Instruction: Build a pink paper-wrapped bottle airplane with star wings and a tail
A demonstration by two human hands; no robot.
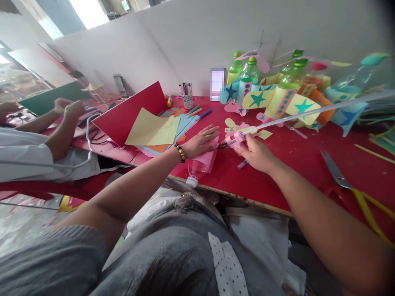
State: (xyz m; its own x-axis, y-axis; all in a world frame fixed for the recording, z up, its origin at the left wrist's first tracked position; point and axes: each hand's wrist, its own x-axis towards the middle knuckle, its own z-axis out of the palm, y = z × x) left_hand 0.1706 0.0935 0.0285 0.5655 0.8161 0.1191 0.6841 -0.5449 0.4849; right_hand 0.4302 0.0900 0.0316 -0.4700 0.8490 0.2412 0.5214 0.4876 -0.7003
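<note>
My left hand [202, 143] lies flat with fingers stretched over pink paper [210, 159]. The paper is around or on a clear plastic bottle [196, 169], which rests on its side with its white cap towards me. In my right hand [257, 154] is a pink glue gun [237, 139], its nozzle pointing left towards the pink paper. A long translucent glue stick [286, 118] runs out of its back to the upper right. Whether the nozzle touches the paper I cannot tell.
Decorated bottles [279, 96] with paper wings stand at the back right. Scissors [338, 172] lie right. Coloured paper sheets [154, 130], a red board [132, 113] and a pen cup [187, 99] are left of centre. A co-worker's hands [68, 107] show far left.
</note>
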